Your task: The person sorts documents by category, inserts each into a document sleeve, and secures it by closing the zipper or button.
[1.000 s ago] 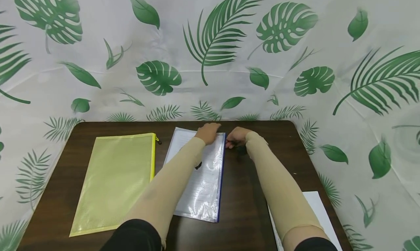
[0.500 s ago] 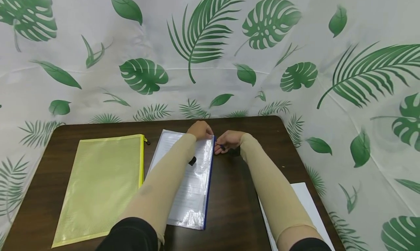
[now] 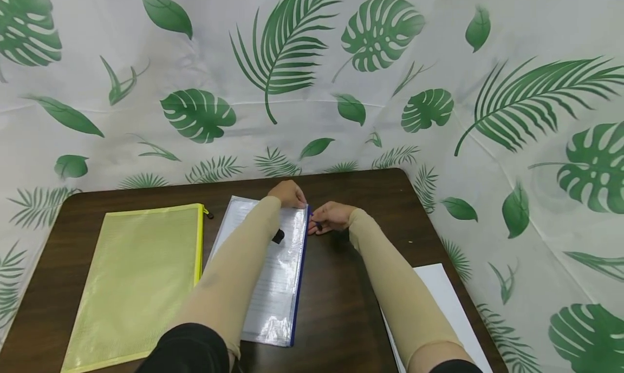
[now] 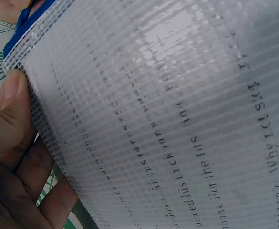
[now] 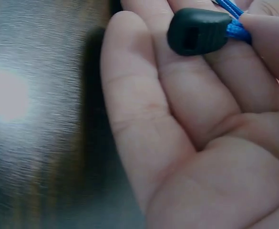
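A clear mesh zipper pouch (image 3: 280,286) with a blue zipper edge lies in the middle of the table, printed paper showing through it. My left hand (image 3: 288,194) pinches its far right corner; in the left wrist view the thumb (image 4: 14,90) presses the mesh and the other fingers are behind it. Beside that corner, my right hand (image 3: 332,216) pinches the blue cord (image 5: 239,32) of the zipper pull between thumb and finger. The cord's dark plastic end (image 5: 196,32) lies over the upturned fingers in the right wrist view.
A yellow mesh zipper pouch (image 3: 136,281) lies to the left, partly under my left forearm. White paper (image 3: 434,278) lies at the right edge of the brown table (image 3: 351,308), partly under my right forearm. A leaf-patterned cloth (image 3: 302,48) hangs behind.
The head view has swung right, so everything appears further left. My left hand has gone from lying over the pouch's top edge to pinching its corner. The right hand has turned, showing the pull.
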The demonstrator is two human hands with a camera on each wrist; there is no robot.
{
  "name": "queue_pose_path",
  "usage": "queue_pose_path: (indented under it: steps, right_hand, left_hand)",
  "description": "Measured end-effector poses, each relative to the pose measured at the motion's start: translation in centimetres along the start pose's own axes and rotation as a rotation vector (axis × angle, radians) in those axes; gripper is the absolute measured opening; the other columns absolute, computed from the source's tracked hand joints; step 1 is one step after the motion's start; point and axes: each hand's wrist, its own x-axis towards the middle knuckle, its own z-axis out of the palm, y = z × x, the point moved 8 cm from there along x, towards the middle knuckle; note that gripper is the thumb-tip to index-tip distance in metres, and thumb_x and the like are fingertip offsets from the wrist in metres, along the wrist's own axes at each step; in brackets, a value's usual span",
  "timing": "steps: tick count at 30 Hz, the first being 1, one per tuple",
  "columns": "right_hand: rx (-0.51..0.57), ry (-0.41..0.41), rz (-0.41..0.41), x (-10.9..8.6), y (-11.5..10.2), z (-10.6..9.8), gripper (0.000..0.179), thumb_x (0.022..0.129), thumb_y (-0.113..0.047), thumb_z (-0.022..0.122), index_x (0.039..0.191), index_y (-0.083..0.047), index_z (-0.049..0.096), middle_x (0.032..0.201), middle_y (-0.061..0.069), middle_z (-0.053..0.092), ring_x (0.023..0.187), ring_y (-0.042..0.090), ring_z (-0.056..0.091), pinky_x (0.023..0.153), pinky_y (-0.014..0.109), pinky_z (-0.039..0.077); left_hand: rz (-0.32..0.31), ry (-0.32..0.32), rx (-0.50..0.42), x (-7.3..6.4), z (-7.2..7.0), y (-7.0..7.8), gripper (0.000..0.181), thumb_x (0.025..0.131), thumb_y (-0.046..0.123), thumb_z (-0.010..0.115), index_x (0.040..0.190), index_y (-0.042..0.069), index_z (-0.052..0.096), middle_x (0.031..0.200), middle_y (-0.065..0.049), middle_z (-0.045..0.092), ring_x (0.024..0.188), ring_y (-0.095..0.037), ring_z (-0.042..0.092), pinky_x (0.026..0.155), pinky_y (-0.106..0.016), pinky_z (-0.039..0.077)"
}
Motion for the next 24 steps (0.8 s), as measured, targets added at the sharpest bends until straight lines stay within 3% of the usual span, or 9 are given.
queue_pose_path:
  steps: [4,11,18,21,24]
  right_hand:
    - [0.012,0.004,-0.014,-0.3,0.5,0.5,0.02,0.107,-0.006,0.049,0.104,0.002,0.067,0.1,0.012,0.073,0.098,0.024,0.072,0.085,0.035,0.058]
    - [-0.052,-0.018,-0.029,-1.1,0.5,1.3,0.024,0.107,-0.007,0.05,0.11,0.008,0.069,0.102,0.016,0.074,0.102,0.027,0.072,0.087,0.035,0.058]
    - [-0.093,0.01,-0.017,-1.7,0.6,1.6,0.026,0.108,-0.008,0.048,0.112,0.01,0.066,0.104,0.018,0.074,0.098,0.025,0.073,0.083,0.033,0.059]
    - [-0.163,0.019,0.001,-2.2,0.4,1.6,0.027,0.107,-0.006,0.048,0.113,0.012,0.066,0.104,0.02,0.074,0.093,0.021,0.073,0.078,0.029,0.058]
    - [-0.241,0.039,0.011,-2.4,-0.1,1.1,0.027,0.107,-0.006,0.049,0.111,0.012,0.069,0.102,0.018,0.075,0.09,0.019,0.073,0.074,0.027,0.056]
  left_hand:
    - [0.001,0.002,0.006,-0.5,0.0,0.6,0.01,0.088,0.02,0.081,0.096,0.013,0.083,0.096,0.001,0.078,0.093,-0.017,0.066,0.092,-0.036,0.052]
    - [-0.017,0.004,-0.02,-0.4,0.2,0.4,0.009,0.089,0.02,0.08,0.094,0.013,0.082,0.094,0.002,0.077,0.089,-0.016,0.065,0.089,-0.034,0.052]
    - [-0.034,0.01,-0.003,-0.6,0.5,0.8,0.007,0.09,0.019,0.079,0.094,0.013,0.082,0.096,0.0,0.076,0.089,-0.017,0.064,0.088,-0.036,0.052]
    - [0.007,-0.009,0.032,-0.8,1.0,1.6,0.008,0.093,0.018,0.076,0.095,0.012,0.081,0.099,-0.001,0.076,0.089,-0.017,0.063,0.088,-0.036,0.052]
    - [0.112,-0.067,0.051,-1.0,1.4,2.7,0.012,0.097,0.014,0.07,0.104,0.009,0.079,0.107,-0.004,0.075,0.098,-0.019,0.064,0.093,-0.037,0.051]
